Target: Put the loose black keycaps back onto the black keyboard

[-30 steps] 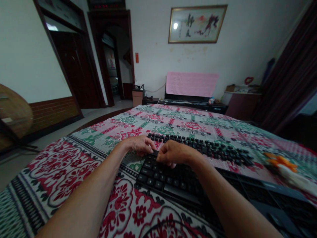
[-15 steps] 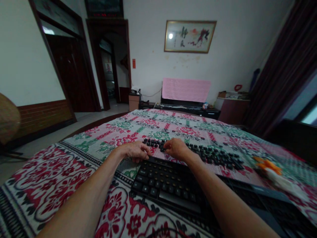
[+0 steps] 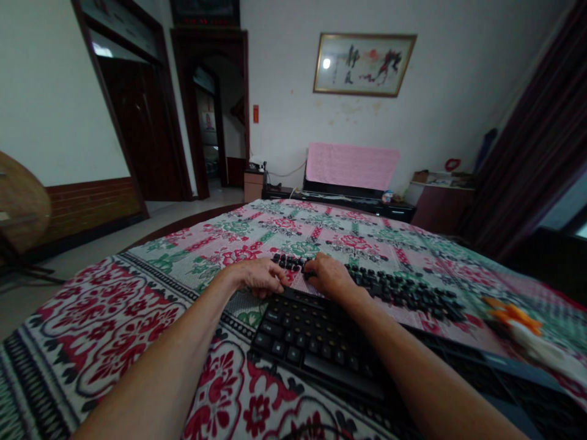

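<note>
A black keyboard (image 3: 316,342) lies on the patterned cloth in front of me. Keycaps sit on its lower rows and left edge, while many upper positions show bare key posts. At its upper left corner is my left hand (image 3: 262,278), fingers curled and closed against the edge. Just beyond the keyboard's top edge, my right hand (image 3: 331,278) has its fingers bent together at the loose black keycaps (image 3: 403,290), closed on one of them; the fingertips are partly hidden. My right forearm covers part of the keyboard.
Another black device with keys (image 3: 504,373) lies at the right, partly cut off. An orange and white item (image 3: 518,321) rests beyond it. The floral cloth (image 3: 247,226) covers the table. A pink cloth (image 3: 351,165) hangs over something by the far wall.
The view has shifted slightly left, so everything sits a little further right. Both hands stay at nearly the same places, with the right fingers lower among the keycaps.
</note>
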`<state>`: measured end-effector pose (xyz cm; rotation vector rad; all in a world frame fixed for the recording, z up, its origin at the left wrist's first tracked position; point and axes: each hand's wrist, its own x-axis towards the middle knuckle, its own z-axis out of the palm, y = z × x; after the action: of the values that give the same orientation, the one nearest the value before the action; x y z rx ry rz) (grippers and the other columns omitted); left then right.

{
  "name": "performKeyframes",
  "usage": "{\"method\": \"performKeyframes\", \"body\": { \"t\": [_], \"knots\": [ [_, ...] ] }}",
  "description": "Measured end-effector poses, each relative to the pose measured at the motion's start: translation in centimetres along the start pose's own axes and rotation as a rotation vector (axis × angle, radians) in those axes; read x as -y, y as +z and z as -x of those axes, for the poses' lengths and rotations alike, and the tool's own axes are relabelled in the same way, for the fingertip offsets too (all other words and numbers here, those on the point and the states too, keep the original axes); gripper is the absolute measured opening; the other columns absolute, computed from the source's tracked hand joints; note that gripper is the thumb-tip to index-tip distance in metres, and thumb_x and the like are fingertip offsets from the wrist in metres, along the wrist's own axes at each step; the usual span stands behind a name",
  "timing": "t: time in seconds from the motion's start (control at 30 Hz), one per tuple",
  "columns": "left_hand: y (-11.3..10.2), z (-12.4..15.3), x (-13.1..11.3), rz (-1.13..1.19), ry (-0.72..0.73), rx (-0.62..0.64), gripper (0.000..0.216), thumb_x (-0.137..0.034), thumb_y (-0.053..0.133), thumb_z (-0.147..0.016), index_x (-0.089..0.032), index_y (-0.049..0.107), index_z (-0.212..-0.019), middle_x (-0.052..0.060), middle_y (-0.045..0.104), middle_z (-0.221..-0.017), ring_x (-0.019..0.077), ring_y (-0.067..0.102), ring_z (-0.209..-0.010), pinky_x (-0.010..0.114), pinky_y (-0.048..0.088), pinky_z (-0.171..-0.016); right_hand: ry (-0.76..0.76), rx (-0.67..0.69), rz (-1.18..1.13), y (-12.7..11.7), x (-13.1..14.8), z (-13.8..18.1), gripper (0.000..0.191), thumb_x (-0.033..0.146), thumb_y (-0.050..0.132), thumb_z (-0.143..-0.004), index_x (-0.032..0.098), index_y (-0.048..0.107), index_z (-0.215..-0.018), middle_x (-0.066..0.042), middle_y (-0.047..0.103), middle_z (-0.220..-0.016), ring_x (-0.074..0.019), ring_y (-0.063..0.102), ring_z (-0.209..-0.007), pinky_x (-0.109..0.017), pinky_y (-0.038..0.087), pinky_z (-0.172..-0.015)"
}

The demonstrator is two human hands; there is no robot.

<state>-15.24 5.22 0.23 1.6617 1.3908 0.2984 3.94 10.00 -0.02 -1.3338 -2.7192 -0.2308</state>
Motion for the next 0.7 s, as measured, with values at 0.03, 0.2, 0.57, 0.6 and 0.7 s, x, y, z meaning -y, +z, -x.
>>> {"method": "performKeyframes", "body": {
  "t": [0.03,0.2,0.57,0.6,0.7],
  "knots": [
    [0.0,0.0,0.0,-0.002,-0.002,0.000,0.032,-0.028,0.055,-0.060,-0.020,0.057,-0.090,-0.004,0.049,-0.057,0.0065,0.046,-0.044,0.016,0.034,-0.040,-0.001,0.001,0.003,0.0,0.1,0.0,0.027,0.025,0.047,-0.071,0.027,0.059,-0.094,-0.007,0.052,-0.092,-0.0190,0.052,-0.082,-0.026,0.037,-0.068],
    [-0.1,0.0,0.0,-0.021,-0.003,0.010,0.033,-0.029,0.055,-0.060,-0.020,0.057,-0.091,-0.003,0.051,-0.059,0.0068,0.046,-0.045,0.016,0.035,-0.040,0.015,0.010,0.036,0.0,0.3,0.0,0.024,0.026,0.046,-0.072,0.023,0.061,-0.091,-0.008,0.053,-0.091,-0.0191,0.052,-0.080,-0.027,0.038,-0.066],
    [-0.1,0.1,-0.3,-0.031,-0.016,0.009,0.032,-0.029,0.054,-0.061,-0.020,0.056,-0.091,-0.004,0.050,-0.058,0.0062,0.046,-0.044,0.017,0.036,-0.040,0.035,0.044,0.058,-1.0,1.4,-0.7,0.024,0.019,0.045,-0.070,0.019,0.062,-0.087,-0.010,0.057,-0.091,-0.0221,0.054,-0.081,-0.032,0.039,-0.068],
    [-0.1,0.1,-0.3,-0.031,-0.019,0.012,0.032,-0.029,0.054,-0.061,-0.020,0.056,-0.092,-0.004,0.050,-0.058,0.0062,0.046,-0.045,0.016,0.037,-0.041,0.033,0.041,0.059,-1.1,1.4,-0.7,0.024,0.019,0.045,-0.070,0.019,0.062,-0.086,-0.010,0.057,-0.090,-0.0223,0.055,-0.081,-0.032,0.039,-0.068],
    [-0.1,0.0,-0.2,-0.030,-0.031,0.012,0.033,-0.028,0.054,-0.061,-0.020,0.056,-0.092,-0.004,0.050,-0.057,0.0062,0.047,-0.045,0.016,0.036,-0.041,0.025,0.019,0.066,-1.3,1.4,-0.4,0.024,0.020,0.046,-0.068,0.018,0.062,-0.086,-0.010,0.057,-0.091,-0.0221,0.055,-0.080,-0.032,0.039,-0.068]
  ]
}}
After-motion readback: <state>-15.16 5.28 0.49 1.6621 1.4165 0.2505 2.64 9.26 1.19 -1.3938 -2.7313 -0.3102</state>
